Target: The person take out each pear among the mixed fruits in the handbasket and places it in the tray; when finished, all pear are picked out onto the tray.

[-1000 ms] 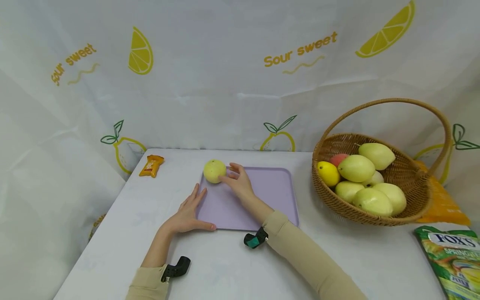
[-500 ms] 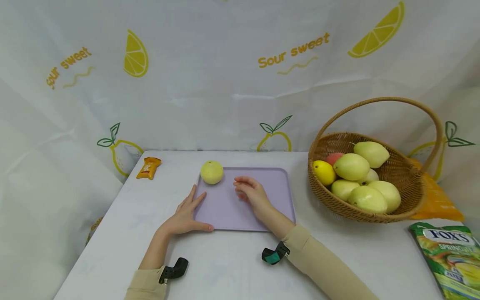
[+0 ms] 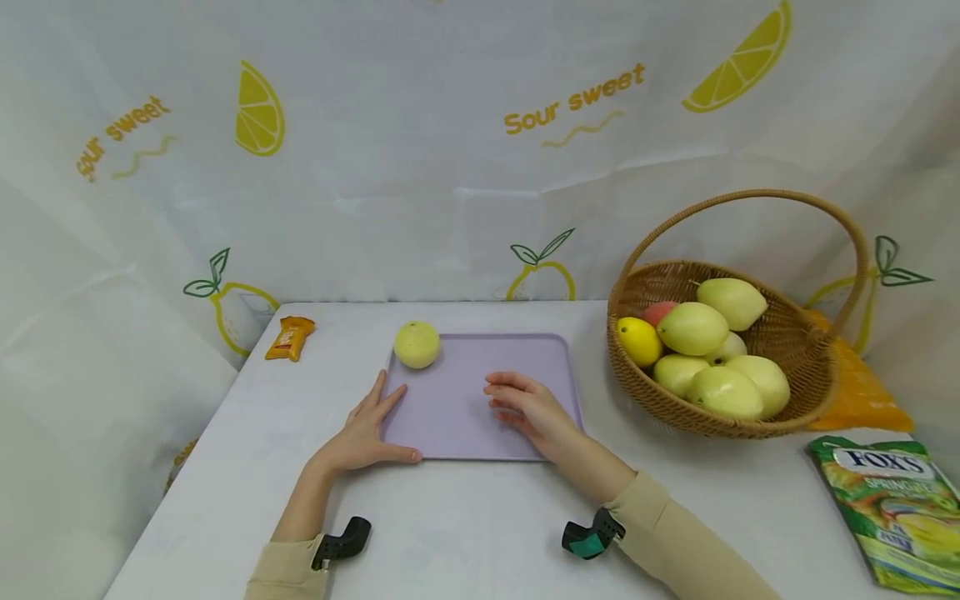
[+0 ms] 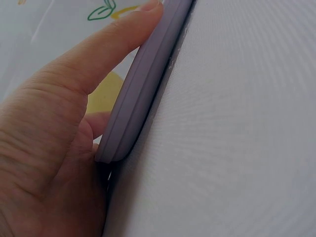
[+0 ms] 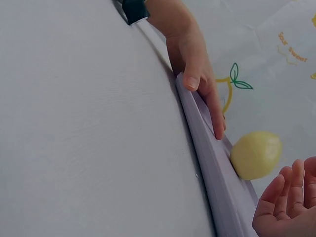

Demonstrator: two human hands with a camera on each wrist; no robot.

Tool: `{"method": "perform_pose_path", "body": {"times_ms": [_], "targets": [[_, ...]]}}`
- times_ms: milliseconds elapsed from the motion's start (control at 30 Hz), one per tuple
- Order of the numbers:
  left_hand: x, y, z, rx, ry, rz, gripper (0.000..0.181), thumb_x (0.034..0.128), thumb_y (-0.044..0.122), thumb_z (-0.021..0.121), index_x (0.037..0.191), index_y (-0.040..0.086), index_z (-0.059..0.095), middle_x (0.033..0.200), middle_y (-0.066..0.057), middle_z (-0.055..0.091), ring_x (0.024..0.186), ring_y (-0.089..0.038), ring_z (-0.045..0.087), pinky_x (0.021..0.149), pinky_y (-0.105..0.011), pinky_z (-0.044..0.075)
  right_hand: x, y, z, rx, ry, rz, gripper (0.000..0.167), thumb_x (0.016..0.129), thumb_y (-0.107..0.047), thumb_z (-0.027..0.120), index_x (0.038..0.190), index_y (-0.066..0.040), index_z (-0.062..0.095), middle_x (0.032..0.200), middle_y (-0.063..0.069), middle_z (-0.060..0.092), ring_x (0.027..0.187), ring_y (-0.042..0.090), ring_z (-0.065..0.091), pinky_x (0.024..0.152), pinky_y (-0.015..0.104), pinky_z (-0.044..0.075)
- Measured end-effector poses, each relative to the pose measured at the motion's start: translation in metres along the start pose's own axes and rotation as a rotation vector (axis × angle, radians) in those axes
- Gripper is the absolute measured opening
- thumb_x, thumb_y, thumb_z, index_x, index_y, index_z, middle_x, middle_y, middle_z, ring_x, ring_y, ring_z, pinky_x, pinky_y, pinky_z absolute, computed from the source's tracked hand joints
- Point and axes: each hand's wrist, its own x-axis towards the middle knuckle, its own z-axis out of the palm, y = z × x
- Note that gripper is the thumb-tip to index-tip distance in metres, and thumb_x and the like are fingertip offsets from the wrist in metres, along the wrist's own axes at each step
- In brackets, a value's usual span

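A light purple tray (image 3: 453, 396) lies on the white table. On its far left corner sits a round, pale yellow-green fruit (image 3: 417, 345), which looks like a pear. My left hand (image 3: 362, 432) rests at the tray's near left corner, fingers spread along the left side and thumb on the front edge. The left wrist view shows that thumb touching the tray rim (image 4: 131, 106). Over the right part of the tray is my right hand (image 3: 534, 413), its fingers loosely bent and holding nothing, apart from the fruit.
A wicker basket (image 3: 641, 402) with a tall handle stands at right, holding several pale fruits, a lemon (image 3: 639, 342) and a reddish fruit (image 3: 660, 313). Beyond it lies an orange bag (image 3: 862, 392); nearer is a green FOX'S bag (image 3: 885, 508). A small orange packet (image 3: 290, 338) lies back left.
My right hand has left the fruit and drawn back toward the right and nearer me. The fruit stays on the tray corner. My left hand keeps its place; the head view shifts slightly.
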Motion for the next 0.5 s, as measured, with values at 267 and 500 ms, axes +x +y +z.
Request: {"method": "perform_pose_path", "body": {"times_ms": [267,500], "targets": [[-0.002,0.002,-0.002,0.002,-0.002,0.006,0.113,0.0685,0.052,0.084,0.156,0.014,0.025,0.162,-0.011,-0.014,0.143,-0.049,-0.004,0.106,-0.072,0.007,-0.025,-0.010,-0.023,-0.032,-0.074,0.030,0.020,0.094,-0.008,0.060,0.114,-0.005,0.062,0.100,-0.002,0.067,0.090,0.015,0.058,0.082,0.027,0.049],[-0.001,0.001,-0.001,0.010,-0.010,0.005,0.113,0.0693,0.054,0.083,0.156,0.015,0.023,0.162,-0.011,-0.015,0.143,-0.050,-0.005,0.106,-0.073,0.007,-0.048,-0.019,-0.041,-0.151,-0.149,-0.012,0.029,0.096,-0.012,0.059,0.122,0.001,0.056,0.105,-0.001,0.065,0.098,0.019,0.058,0.090,0.032,0.047]]}}
